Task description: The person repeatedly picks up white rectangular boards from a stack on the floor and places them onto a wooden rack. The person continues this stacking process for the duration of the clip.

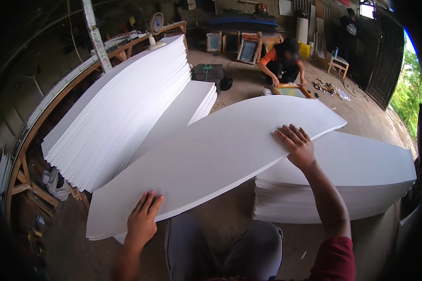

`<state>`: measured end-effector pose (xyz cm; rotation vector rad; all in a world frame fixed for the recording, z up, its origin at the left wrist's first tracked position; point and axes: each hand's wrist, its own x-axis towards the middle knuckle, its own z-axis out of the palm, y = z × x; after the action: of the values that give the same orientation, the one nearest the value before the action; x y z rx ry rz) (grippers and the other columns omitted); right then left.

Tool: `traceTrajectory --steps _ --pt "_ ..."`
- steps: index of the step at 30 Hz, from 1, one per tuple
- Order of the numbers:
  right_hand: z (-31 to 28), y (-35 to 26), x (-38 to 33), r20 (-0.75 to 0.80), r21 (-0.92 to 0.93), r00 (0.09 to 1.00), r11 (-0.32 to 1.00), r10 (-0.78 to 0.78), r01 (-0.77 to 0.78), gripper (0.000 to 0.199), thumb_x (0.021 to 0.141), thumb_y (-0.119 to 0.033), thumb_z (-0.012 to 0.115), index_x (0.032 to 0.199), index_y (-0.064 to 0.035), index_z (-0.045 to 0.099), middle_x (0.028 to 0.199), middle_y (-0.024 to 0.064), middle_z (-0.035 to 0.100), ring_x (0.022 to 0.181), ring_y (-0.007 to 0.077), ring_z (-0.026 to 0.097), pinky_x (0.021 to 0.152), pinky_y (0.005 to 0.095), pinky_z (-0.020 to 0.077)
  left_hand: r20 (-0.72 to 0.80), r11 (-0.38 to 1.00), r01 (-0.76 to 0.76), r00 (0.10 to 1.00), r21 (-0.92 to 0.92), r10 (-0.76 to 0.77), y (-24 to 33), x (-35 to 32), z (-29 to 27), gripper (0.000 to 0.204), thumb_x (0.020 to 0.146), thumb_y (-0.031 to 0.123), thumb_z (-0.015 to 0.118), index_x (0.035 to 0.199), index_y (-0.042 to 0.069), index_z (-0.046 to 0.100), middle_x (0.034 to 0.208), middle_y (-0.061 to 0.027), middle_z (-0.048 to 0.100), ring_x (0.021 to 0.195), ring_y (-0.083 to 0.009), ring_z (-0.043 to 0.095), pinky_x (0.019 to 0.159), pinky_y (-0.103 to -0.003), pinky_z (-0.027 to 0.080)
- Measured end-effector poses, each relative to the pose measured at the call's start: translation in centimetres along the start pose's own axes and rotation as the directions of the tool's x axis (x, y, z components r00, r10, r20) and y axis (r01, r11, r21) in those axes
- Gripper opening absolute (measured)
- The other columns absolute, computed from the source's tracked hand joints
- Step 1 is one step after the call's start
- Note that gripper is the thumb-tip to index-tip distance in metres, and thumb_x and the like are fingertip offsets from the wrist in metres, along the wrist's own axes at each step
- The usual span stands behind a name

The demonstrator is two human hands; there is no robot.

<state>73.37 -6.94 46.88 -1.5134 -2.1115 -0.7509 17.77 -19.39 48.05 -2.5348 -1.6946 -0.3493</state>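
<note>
A large white sheet (pixel 211 154) lies slantwise in front of me, reaching from the low stack on my left to the stack on my right. My left hand (pixel 143 220) grips its near left edge, fingers on top. My right hand (pixel 297 146) lies flat on the sheet's right part with the fingers spread. Under that end sits a thick white stack of sheets (pixel 356 187). A tall stack of the same white sheets (pixel 122 107) leans on a wooden bench at the left, with a lower stack (pixel 192 100) beside it.
A person in an orange and black shirt (pixel 281 61) crouches at the back over a wooden frame (pixel 293 91) on the floor. Framed screens (pixel 248 49) lean against the back wall. A small white fan (pixel 155 28) stands on the bench. My grey-trousered knees (pixel 225 248) are below.
</note>
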Motion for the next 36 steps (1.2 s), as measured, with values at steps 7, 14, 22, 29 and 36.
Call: traceTrajectory --steps 7,14,22,29,36 --pt "4.7 -6.6 8.8 -0.11 0.093 0.974 0.973 -0.2 0.21 0.057 0.094 -0.013 0.071 0.149 -0.0285 0.067 0.151 0.0081 0.067 0.139 0.0356 0.064 0.114 0.06 0.0523 -0.093 0.982 0.187 0.977 -0.04 -0.19 -3.4 -6.4 0.7 0.076 0.084 -0.011 0.064 0.156 0.013 0.06 0.16 -0.0215 0.058 0.15 -0.045 0.052 0.121 -0.051 0.049" --pt "12.9 -15.8 18.3 -0.187 0.154 0.911 0.904 -0.368 0.398 0.065 0.095 -0.014 0.068 0.156 -0.0301 0.059 0.155 0.0076 0.063 0.143 0.0359 0.061 0.117 0.0594 0.0496 -0.147 0.933 0.359 0.922 -0.016 -0.357 -7.9 -11.2 3.2 0.075 0.084 -0.009 0.064 0.156 0.008 0.057 0.16 -0.0245 0.056 0.151 -0.0483 0.05 0.12 -0.054 0.048" --pt "27.9 -26.9 23.2 -0.272 0.222 0.939 0.936 -0.21 0.273 0.059 0.1 -0.015 0.066 0.157 -0.0293 0.059 0.158 0.0132 0.06 0.149 0.0408 0.054 0.12 0.0579 0.0464 -0.244 0.869 0.493 0.848 0.043 -0.469 -13.3 -11.7 11.7 0.075 0.087 -0.002 0.058 0.161 0.008 0.052 0.166 -0.0284 0.047 0.154 -0.053 0.043 0.124 -0.058 0.042" --pt "40.2 -51.6 6.0 0.782 0.563 0.55 0.044 0.294 -0.825 0.084 0.103 -0.029 0.063 0.17 0.0055 0.026 0.159 0.0346 0.05 0.149 0.0492 0.047 0.128 0.051 0.035 0.03 0.777 0.6 0.788 0.193 -0.615 -16.8 -8.2 26.6 0.065 0.103 0.009 0.054 0.167 0.016 0.045 0.169 -0.0249 0.045 0.156 -0.0528 0.041 0.126 -0.06 0.038" --pt "30.5 -62.3 1.5 0.88 0.466 0.417 -0.249 0.226 -0.849 0.098 0.102 -0.021 0.072 0.173 0.004 0.01 0.163 0.0386 0.044 0.151 0.046 0.049 0.126 0.0458 0.0379 0.022 0.758 0.622 0.77 0.195 -0.638 -17.2 -9.8 30.6 0.061 0.107 0.013 0.053 0.167 0.018 0.045 0.169 -0.0233 0.045 0.154 -0.053 0.043 0.124 -0.061 0.04"
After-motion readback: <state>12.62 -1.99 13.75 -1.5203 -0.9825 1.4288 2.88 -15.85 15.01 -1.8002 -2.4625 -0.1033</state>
